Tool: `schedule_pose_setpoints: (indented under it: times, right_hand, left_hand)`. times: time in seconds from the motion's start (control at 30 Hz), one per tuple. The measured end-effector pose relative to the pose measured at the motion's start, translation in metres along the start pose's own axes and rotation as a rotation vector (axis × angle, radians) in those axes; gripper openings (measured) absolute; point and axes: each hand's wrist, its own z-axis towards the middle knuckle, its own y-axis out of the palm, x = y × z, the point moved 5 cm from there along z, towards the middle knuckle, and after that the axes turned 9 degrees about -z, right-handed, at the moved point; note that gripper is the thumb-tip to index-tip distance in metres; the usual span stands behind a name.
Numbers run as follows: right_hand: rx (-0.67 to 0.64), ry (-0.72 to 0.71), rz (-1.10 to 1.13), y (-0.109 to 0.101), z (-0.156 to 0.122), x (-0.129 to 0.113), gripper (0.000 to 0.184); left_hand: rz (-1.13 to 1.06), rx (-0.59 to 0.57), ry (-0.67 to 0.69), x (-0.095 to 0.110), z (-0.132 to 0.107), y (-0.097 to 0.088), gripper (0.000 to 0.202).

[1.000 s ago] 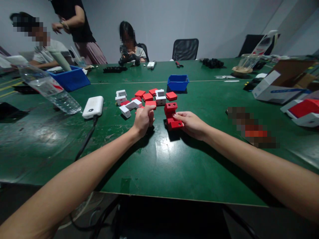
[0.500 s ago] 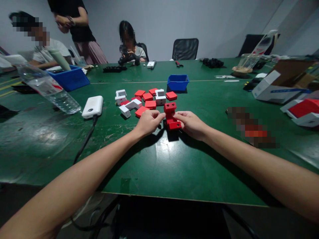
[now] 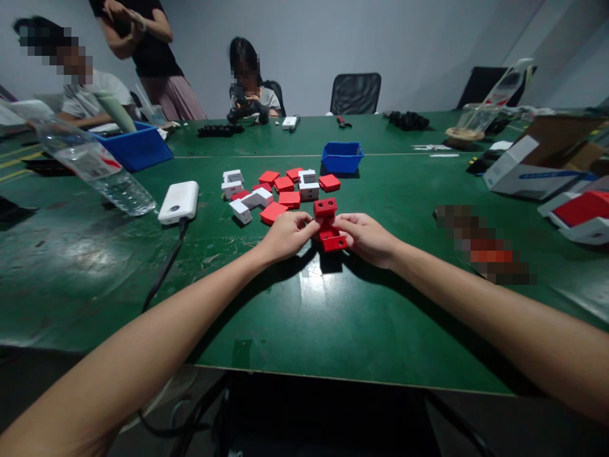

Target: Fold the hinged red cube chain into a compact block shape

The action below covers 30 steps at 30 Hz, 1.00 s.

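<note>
The red block is already in hand, its sides pinched by the left hand and right hand over the worktop; the red pieces and white pieces beyond lie unheld.

No legible text; marks on bottle label, white box too small.

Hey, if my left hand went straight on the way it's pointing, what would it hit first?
Your left hand would likely meet the red piece in your right hand first; the two seem to touch now.
</note>
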Motion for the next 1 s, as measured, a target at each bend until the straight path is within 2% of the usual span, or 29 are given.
schedule_pose_setpoints:
  times: [0.23,0.5,0.7,1.0]
  right_hand:
    - [0.010,0.036,0.005,-0.001,-0.001,0.002,0.017]
    - [-0.023,0.029,0.043,0.001,0.001,0.000,0.019]
    - [-0.033,0.006,0.009,0.000,0.001,0.000,0.025]
    - [-0.053,-0.015,-0.043,0.000,0.002,0.001,0.032]
  left_hand:
    - [-0.053,-0.058,-0.018,-0.003,0.000,0.001,0.037]
    - [-0.164,-0.025,-0.097,-0.008,0.001,-0.002,0.031]
    - [-0.267,0.001,-0.166,-0.013,0.003,-0.003,0.040]
    - [-0.344,0.024,-0.181,-0.009,0.002,-0.005,0.040]
